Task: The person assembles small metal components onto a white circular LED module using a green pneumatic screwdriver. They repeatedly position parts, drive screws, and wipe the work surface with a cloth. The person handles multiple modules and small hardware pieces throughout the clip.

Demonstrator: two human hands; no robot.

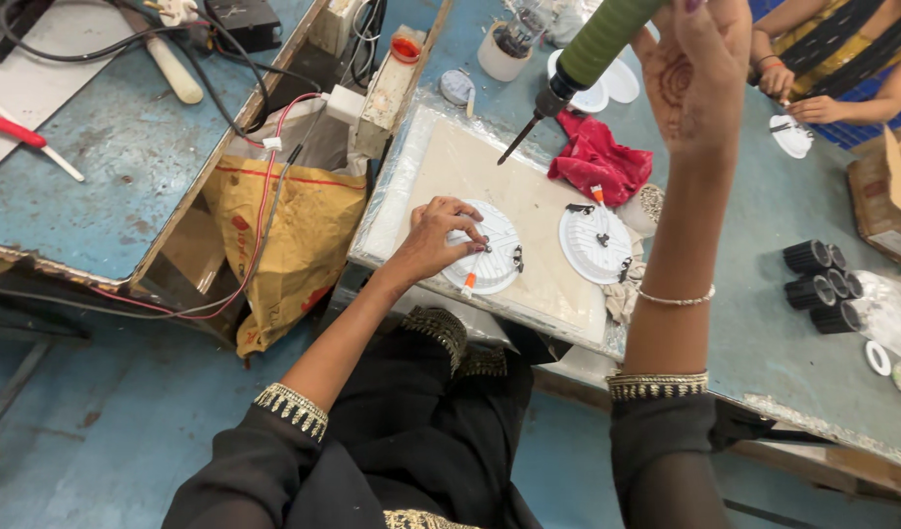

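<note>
- We find our left hand (439, 233) lying on a white round disc (488, 250), fingers spread and pressing its top face; it pins the disc down rather than closing around it.
- The disc lies flat on a pale board (441, 167) on the table (764, 323), toward the board's near edge.
- Our right hand (693, 69) is raised well above the board, closed around the green handle of a screwdriver (578, 69).
- The screwdriver's long axis slants down and to the left; its dark tip (506, 155) hangs in the air above the board, beyond the disc's far edge and apart from it.
- The disc therefore lies below and nearer to us than the tip, and the left hand is much the nearer hand to the disc.
- A second white disc (595, 243) lies just right of the first on the same board, untouched.
- A red cloth (599, 162) sits beyond that second disc.
- Black ribbed cylinders (823, 277) stand well to the right of the board.
- Another person's hands (793, 98) work on a small white part at the table's far right.
</note>
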